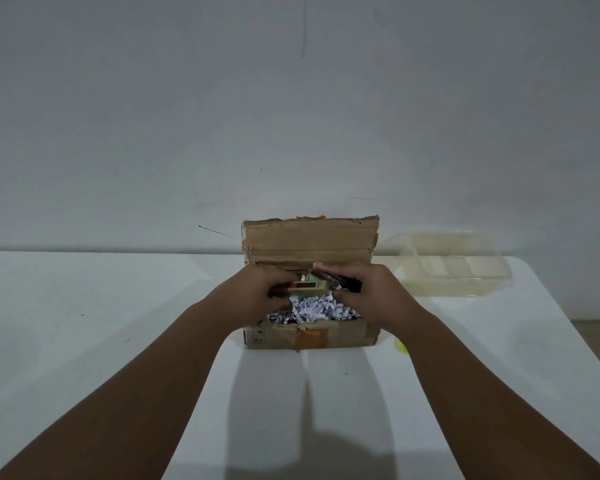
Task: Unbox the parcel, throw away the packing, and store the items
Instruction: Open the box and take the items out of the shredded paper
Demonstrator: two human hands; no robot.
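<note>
Two hands over the open cardboard box point(309, 336), lid flap upright behind the grip. Left hand point(257, 289) and right hand point(364, 289) closed on opposite ends of a small bundle of items point(312, 287) (greenish packet, something dark on the right side, details too blurred to name), held just above the shredded paper point(312, 311) that fills the box directly under the grip. Long axis of the bundle running left-right, hand to hand. Clear plastic container point(465, 282) to the right of the grip and a little farther back, apart from the box; right hand nearer to it, so likely a rightward carry to store the items, judged from layout only. Small yellow-green object point(401, 346) at the box's near right corner, mostly hidden. White table point(101, 323), bare to the left of the grip; plain grey wall point(291, 116) close behind; dim light. Packing not yet removed.
</note>
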